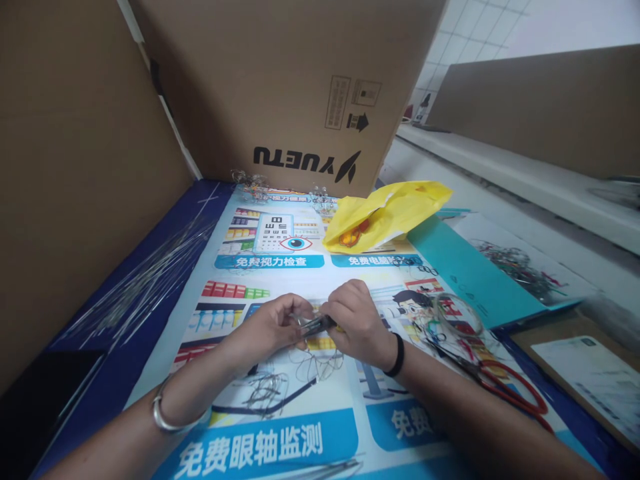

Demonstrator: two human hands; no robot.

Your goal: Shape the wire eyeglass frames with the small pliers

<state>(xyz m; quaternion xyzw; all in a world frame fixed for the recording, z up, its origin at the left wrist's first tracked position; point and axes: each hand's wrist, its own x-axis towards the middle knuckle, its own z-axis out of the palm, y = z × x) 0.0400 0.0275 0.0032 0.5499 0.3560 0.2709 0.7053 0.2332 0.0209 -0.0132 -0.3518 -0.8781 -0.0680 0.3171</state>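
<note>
Over the middle of the printed sheet, my two hands meet. My right hand point(359, 327), with a black band at its wrist, is closed around pliers point(314, 326); their metal jaws point left and the handles are hidden in the palm. Pinched in my left hand point(274, 328) is thin wire point(301, 317), bent into a loop beside the jaws. Whether the jaws grip the wire I cannot tell. Just below both hands lie loose wire loops point(316, 363) and a tangle of bent wire pieces point(265, 395).
Long straight wires point(145, 277) lie at left. A yellow bag point(395, 207) with orange pieces stands behind my hands. Right of my arm are red-handled scissors point(515, 387), a wire coil point(463, 317) and a turquoise box point(480, 273). Cardboard point(280, 87) walls the back.
</note>
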